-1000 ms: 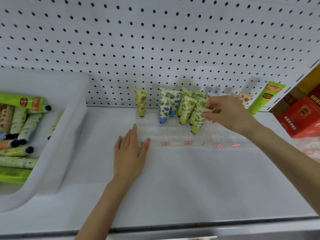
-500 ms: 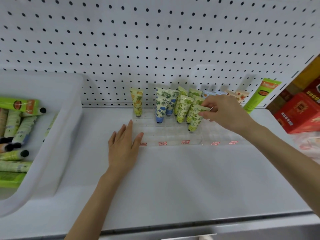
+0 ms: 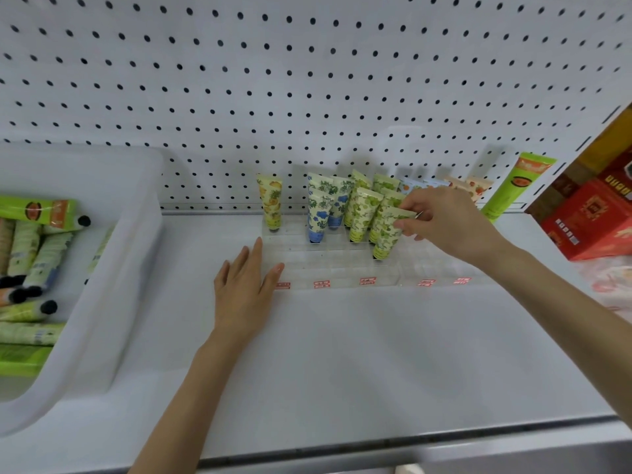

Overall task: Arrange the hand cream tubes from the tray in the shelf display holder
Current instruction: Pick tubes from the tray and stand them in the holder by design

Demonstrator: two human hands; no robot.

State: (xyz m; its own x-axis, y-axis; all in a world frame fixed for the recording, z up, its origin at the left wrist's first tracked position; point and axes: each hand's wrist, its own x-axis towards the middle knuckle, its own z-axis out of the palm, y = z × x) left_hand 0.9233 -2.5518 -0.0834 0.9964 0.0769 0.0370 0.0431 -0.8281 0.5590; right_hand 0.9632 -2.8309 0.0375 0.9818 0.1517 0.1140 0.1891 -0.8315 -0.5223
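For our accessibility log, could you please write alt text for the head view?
The right hand pinches the top of a green-patterned hand cream tube standing in a clear display holder; the left hand rests flat beside it. More tubes lie in a white tray.

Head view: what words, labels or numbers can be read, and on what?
None can be read.
Red tags on the display holder: blurred.
Green tube pinched by the right hand, other standing tubes: print too small.
Red boxes: gold marks, blurred.
Tray tubes: blurred.
Tall green tube: orange logo, blurred.
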